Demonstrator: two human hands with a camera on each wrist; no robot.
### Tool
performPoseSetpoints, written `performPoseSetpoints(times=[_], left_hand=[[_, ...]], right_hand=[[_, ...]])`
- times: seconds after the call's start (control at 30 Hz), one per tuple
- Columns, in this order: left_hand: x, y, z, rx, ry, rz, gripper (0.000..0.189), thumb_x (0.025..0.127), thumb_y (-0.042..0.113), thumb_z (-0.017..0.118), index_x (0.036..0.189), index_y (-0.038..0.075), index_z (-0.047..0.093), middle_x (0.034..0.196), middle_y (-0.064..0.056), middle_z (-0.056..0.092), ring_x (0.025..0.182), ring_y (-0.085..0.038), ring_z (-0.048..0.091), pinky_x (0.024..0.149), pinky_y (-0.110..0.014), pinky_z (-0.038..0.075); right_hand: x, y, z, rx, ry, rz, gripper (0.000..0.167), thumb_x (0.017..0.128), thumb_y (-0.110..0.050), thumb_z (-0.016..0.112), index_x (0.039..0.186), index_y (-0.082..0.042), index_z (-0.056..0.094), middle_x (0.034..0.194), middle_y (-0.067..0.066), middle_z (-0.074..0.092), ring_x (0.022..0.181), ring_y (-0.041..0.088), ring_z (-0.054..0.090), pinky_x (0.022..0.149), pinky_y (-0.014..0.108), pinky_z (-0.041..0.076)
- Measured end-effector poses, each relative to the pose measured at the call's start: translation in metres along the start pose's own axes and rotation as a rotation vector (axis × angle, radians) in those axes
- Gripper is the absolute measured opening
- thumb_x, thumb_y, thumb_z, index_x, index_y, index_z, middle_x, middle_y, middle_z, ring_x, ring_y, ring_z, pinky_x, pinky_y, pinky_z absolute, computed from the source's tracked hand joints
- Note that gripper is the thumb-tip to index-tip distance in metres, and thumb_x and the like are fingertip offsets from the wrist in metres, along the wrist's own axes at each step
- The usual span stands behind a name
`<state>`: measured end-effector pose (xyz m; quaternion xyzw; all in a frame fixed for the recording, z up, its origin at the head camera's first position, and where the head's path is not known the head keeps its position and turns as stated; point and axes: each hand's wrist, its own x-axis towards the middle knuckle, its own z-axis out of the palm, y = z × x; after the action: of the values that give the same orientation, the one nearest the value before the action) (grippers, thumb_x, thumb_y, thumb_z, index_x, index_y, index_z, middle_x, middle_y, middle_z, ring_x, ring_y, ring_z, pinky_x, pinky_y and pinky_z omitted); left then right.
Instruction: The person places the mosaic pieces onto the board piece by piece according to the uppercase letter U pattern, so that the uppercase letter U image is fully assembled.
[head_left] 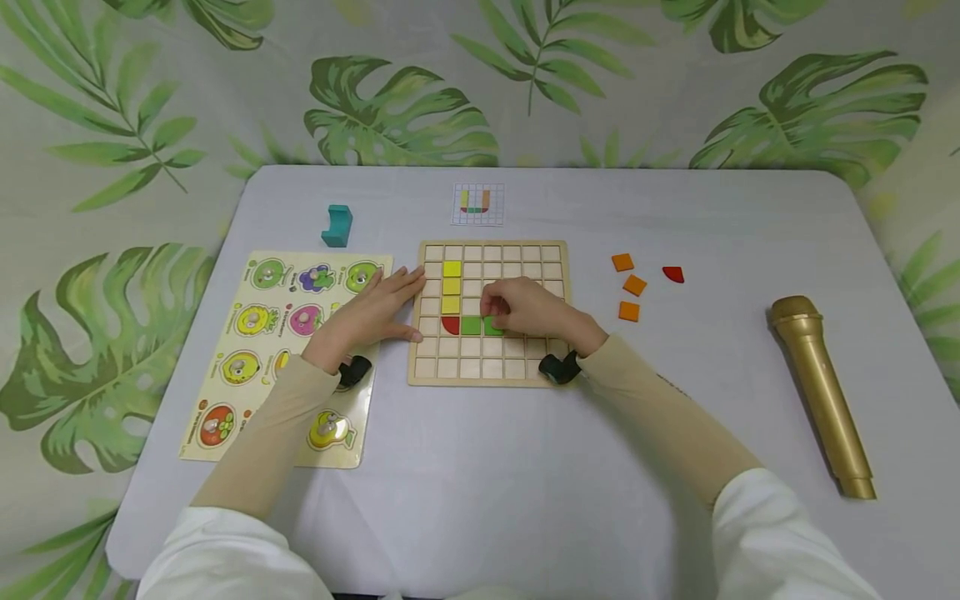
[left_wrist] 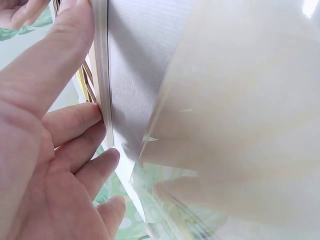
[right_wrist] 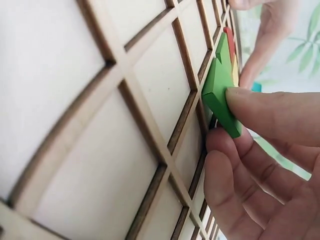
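A wooden grid board [head_left: 471,367] lies on the table, under both hands. My right hand [head_left: 531,307] pinches a green square tile [right_wrist: 220,92] between thumb and fingers; the tile is tilted over a cell in the right wrist view. Left of it, another green tile [head_left: 471,326] and a red quarter-round tile [head_left: 450,326] sit in the same row. Above the red one, yellow square tiles [head_left: 452,287] fill a column. My left hand [head_left: 369,314] has its fingers extended, and fingertips and thumb touch the board's left edge [left_wrist: 102,65].
Behind the board lies a pattern card [head_left: 478,205] with a U shape. Orange square tiles [head_left: 634,285] and a red quarter-round tile [head_left: 673,274] lie to the right, then a gold microphone [head_left: 823,396]. A fruit puzzle board [head_left: 285,386] and a teal block [head_left: 337,226] are at left.
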<state>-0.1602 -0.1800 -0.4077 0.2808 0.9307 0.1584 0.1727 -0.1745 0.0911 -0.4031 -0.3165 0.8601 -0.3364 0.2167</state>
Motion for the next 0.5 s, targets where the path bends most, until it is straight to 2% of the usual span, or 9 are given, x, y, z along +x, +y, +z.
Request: performPoseSetpoints(times=[0.3,0.37,0.5], left_hand=[[-0.0003,0.0003,-0.0004,0.0,-0.003,-0.002,0.092,0.081,0.039,0.073,0.149,-0.001,0.025,0.157,-0.015,0.017,0.144,-0.034,0.01,0.115,-0.049,-0.002],[0.0003,-0.0001,0.0001,0.0,-0.002,-0.005,0.093,0.081,0.039,0.073,0.15,-0.001,0.025,0.157,-0.015,0.016,0.144,-0.034,0.01,0.115,-0.049,-0.002],[0.0008,-0.0007,0.0009,-0.002,-0.002,-0.006,0.092,0.082,0.039,0.072,0.15,-0.001,0.025,0.157,-0.014,0.016,0.144,-0.033,0.01,0.116,-0.048,-0.002]], right_hand=[[0.0021,0.0002,0.0054,-0.139,0.039,-0.042,0.01,0.083,0.002,0.066,0.086,-0.007,0.065,0.08,0.002,0.058,0.075,0.017,0.052,0.069,0.029,0.044],[0.0013,0.0015,0.0055,-0.127,0.042,-0.041,0.009,0.083,0.001,0.066,0.087,-0.007,0.065,0.081,0.002,0.058,0.076,0.018,0.052,0.07,0.029,0.044],[-0.0034,0.008,0.002,-0.008,0.038,-0.025,0.007,0.086,-0.002,0.066,0.092,-0.005,0.064,0.083,0.003,0.06,0.077,0.017,0.053,0.07,0.029,0.046]])
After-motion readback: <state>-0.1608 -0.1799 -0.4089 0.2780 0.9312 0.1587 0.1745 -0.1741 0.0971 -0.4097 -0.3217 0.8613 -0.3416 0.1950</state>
